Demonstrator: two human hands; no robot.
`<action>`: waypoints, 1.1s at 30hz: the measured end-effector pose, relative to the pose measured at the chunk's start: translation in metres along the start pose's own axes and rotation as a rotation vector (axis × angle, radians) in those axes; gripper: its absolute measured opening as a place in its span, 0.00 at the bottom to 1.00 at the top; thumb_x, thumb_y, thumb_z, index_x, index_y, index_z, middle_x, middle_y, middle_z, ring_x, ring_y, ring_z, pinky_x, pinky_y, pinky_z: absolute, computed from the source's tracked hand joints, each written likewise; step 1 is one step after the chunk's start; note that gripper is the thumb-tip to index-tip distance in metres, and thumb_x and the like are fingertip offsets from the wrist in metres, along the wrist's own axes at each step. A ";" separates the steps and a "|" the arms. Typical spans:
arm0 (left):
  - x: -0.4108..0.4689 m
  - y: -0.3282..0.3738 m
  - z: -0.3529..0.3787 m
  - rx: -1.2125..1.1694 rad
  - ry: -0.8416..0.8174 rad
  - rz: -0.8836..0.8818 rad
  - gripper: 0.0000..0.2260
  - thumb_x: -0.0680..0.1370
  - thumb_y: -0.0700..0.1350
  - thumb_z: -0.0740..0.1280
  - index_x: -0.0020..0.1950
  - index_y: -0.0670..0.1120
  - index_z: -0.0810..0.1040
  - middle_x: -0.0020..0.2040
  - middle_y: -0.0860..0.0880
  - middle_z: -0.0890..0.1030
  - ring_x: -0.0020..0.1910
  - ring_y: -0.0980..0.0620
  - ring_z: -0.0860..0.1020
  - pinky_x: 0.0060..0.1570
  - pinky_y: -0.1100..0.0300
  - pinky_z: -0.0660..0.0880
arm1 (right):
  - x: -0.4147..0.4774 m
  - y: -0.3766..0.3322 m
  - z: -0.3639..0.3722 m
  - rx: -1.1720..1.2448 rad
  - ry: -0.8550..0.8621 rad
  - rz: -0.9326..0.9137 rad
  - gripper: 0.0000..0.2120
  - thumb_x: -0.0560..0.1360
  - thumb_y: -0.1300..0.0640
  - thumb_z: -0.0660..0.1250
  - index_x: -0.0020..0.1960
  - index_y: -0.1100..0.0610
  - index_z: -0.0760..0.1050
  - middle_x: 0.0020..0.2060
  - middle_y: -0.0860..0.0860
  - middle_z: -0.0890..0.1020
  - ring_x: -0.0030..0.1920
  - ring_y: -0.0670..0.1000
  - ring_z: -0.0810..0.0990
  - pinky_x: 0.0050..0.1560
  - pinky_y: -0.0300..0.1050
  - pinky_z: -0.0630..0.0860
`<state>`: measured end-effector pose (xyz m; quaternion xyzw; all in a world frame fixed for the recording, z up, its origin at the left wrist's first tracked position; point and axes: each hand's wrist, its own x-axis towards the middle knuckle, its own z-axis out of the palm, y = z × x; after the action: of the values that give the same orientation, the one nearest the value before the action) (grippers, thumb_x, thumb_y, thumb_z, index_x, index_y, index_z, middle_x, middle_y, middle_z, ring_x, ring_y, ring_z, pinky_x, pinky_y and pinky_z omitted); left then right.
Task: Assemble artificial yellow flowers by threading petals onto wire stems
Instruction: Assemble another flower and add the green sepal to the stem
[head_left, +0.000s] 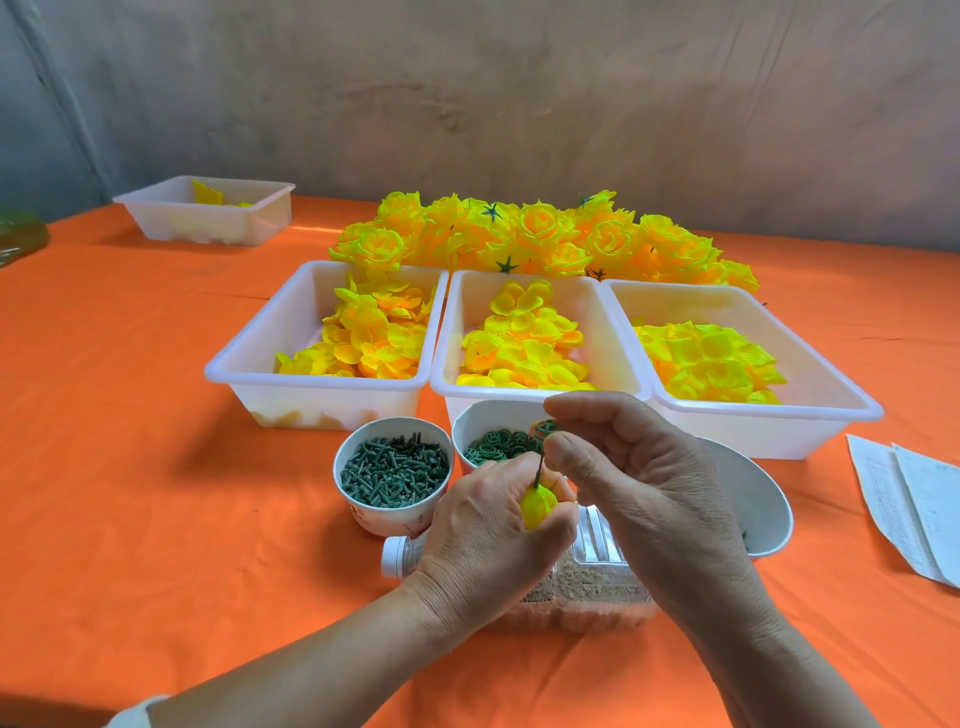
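Left hand (483, 525) grips a bud (537, 506) on wire (540, 467), right hand (639, 488) pinches a green ring (544, 429); many flowers (540, 234) done upper centre, petals (524, 343) remain.

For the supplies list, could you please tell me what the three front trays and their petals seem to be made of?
The trays look like moulded white plastic, smooth and slightly translucent: yellow shows through the left one's wall. The petals look like thin fabric, matte and crinkled, though paper is possible.
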<state>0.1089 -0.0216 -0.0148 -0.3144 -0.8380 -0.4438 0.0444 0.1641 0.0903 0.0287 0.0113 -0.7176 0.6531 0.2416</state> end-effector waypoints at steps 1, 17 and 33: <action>0.000 0.001 0.000 0.000 0.000 0.006 0.15 0.71 0.49 0.68 0.37 0.71 0.69 0.37 0.70 0.75 0.35 0.64 0.72 0.34 0.73 0.64 | 0.000 -0.001 0.000 0.000 -0.003 0.005 0.09 0.69 0.56 0.71 0.48 0.49 0.82 0.39 0.48 0.86 0.39 0.42 0.82 0.38 0.31 0.74; 0.000 -0.006 0.005 0.025 0.038 0.029 0.13 0.72 0.51 0.68 0.33 0.57 0.66 0.30 0.55 0.73 0.34 0.55 0.73 0.33 0.65 0.66 | -0.001 0.000 0.001 0.099 -0.002 0.038 0.10 0.68 0.57 0.72 0.48 0.56 0.82 0.36 0.50 0.84 0.36 0.42 0.80 0.38 0.30 0.73; 0.000 -0.006 0.002 0.002 0.010 0.029 0.08 0.70 0.53 0.65 0.36 0.65 0.68 0.35 0.65 0.75 0.33 0.61 0.71 0.31 0.69 0.64 | 0.002 -0.003 0.002 0.129 -0.004 0.074 0.06 0.69 0.62 0.73 0.46 0.56 0.82 0.35 0.51 0.84 0.35 0.42 0.80 0.36 0.30 0.73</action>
<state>0.1066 -0.0223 -0.0205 -0.3244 -0.8336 -0.4437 0.0552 0.1632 0.0886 0.0321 0.0015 -0.6746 0.7064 0.2144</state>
